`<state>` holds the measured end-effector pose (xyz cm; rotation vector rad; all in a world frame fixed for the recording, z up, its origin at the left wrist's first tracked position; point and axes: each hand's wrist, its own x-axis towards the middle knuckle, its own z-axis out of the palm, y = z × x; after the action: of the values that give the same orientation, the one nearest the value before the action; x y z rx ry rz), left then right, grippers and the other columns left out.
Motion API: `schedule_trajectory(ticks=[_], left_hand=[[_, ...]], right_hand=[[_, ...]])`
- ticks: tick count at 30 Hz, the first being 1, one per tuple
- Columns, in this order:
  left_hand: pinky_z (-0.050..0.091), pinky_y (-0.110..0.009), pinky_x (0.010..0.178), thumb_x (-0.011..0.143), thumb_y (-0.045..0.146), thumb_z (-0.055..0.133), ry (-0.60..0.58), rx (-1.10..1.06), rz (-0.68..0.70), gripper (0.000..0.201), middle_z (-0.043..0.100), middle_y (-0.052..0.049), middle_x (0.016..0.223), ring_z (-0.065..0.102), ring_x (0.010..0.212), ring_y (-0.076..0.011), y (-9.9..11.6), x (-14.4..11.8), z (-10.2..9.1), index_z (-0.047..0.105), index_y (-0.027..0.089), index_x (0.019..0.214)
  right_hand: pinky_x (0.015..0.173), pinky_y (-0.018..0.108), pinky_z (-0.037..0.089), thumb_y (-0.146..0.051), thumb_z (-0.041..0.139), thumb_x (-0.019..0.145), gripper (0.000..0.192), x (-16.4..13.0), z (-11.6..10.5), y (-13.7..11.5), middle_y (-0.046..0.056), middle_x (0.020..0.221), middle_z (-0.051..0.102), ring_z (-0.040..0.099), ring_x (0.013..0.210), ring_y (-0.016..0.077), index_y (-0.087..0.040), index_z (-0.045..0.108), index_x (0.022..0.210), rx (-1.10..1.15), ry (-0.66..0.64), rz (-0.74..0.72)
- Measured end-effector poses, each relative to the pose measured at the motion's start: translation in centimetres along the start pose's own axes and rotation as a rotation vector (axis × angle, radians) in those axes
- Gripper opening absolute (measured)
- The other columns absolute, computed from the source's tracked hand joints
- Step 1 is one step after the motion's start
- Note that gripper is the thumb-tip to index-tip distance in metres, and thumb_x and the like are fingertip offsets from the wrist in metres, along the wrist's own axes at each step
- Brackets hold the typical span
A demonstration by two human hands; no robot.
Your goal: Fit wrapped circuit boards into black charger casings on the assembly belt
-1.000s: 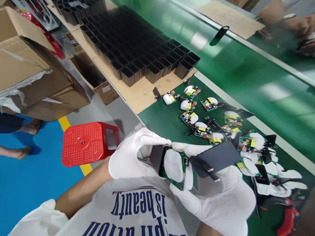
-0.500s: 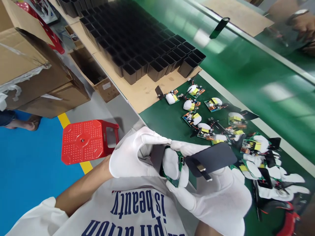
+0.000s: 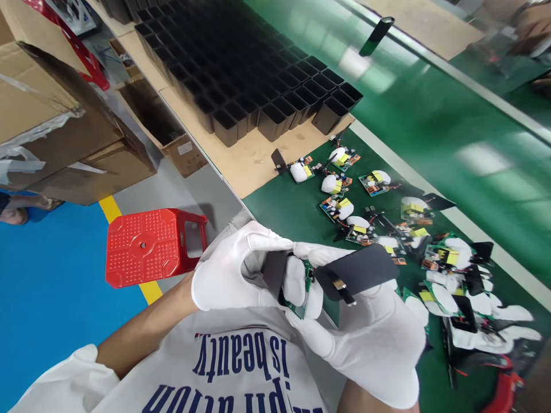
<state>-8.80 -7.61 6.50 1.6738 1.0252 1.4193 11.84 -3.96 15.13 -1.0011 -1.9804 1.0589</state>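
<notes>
Green surface (image 3: 284, 212) below us, our left hand (image 3: 232, 275) grips the circuit board (image 3: 297, 284) while the right hand (image 3: 370, 338) pinches the dark sheet (image 3: 361, 269); we should wrap it squarely, edges aligned.

Shirt (image 3: 241, 367): dark blue print, upside down to the camera, read "is beauty"; the line beneath was cut off.
Carton label (image 3: 185, 148): perhaps printed, too small to read.

Gloves (image 3: 232, 275): white.
Circuit board (image 3: 306, 282): green, white pad.
Plug cover (image 3: 359, 269): dark grey.
Table (image 3: 284, 209): green.
Stool (image 3: 148, 246), left of frame: red, dotted grid.
Floor (image 3: 51, 287): blue, yellow stripe.
Housings (image 3: 241, 69), upper frame: black.
</notes>
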Motion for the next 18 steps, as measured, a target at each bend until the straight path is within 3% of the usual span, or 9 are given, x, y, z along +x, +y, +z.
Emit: schedule_trajectory(ticks=[4, 7, 11, 16, 18], left_hand=[[0.065, -0.042, 0.093, 0.077, 0.051, 0.102, 0.013, -0.054, 0.015, 0.079, 0.075, -0.008, 0.122, 0.076, 0.108, -0.0269, -0.7, 0.0, 0.5, 0.068, 0.036, 0.147], [0.065, -0.041, 0.089, 0.075, 0.048, 0.103, 0.018, -0.115, 0.024, 0.081, 0.073, -0.007, 0.121, 0.076, 0.105, -0.0255, -1.2, 0.0, 1.0, 0.067, 0.037, 0.147], [0.066, -0.042, 0.091, 0.079, 0.051, 0.100, 0.013, -0.203, -0.029, 0.076, 0.072, -0.006, 0.124, 0.076, 0.107, -0.0245, -1.6, -0.1, 1.8, 0.065, 0.038, 0.145], [0.066, -0.042, 0.086, 0.078, 0.042, 0.100, 0.011, -0.243, -0.109, 0.067, 0.070, -0.009, 0.122, 0.076, 0.103, -0.0266, -0.9, 0.4, 3.1, 0.068, 0.030, 0.136], [0.066, -0.043, 0.082, 0.079, 0.042, 0.097, 0.020, -0.224, -0.117, 0.058, 0.073, -0.010, 0.118, 0.076, 0.097, -0.0272, -0.2, 1.0, 3.4, 0.070, 0.026, 0.127]], right_hand=[[0.088, 0.036, 0.072, -0.017, 0.083, 0.084, 0.032, 0.3, -0.1, 0.5, 0.005, 0.111, 0.084, 0.084, 0.101, 0.0270, -0.029, 0.072, 0.112, -0.147, 0.034, -0.143], [0.090, 0.039, 0.071, -0.032, 0.091, 0.086, 0.031, 0.3, -0.3, 0.9, 0.007, 0.115, 0.083, 0.083, 0.105, 0.0294, -0.028, 0.073, 0.110, -0.190, 0.027, -0.132], [0.093, 0.036, 0.068, -0.051, 0.097, 0.082, 0.034, 0.3, -0.3, 1.3, 0.005, 0.115, 0.082, 0.081, 0.108, 0.0281, -0.028, 0.074, 0.095, -0.063, 0.007, -0.062], [0.093, 0.038, 0.067, -0.044, 0.091, 0.089, 0.036, 0.0, 0.6, 1.4, 0.006, 0.116, 0.082, 0.080, 0.107, 0.0278, -0.026, 0.079, 0.118, 0.136, 0.169, 0.172], [0.096, 0.040, 0.065, -0.047, 0.084, 0.095, 0.030, -0.3, 0.9, 1.6, 0.006, 0.115, 0.082, 0.079, 0.108, 0.0278, -0.026, 0.080, 0.116, 0.294, 0.179, 0.225]])
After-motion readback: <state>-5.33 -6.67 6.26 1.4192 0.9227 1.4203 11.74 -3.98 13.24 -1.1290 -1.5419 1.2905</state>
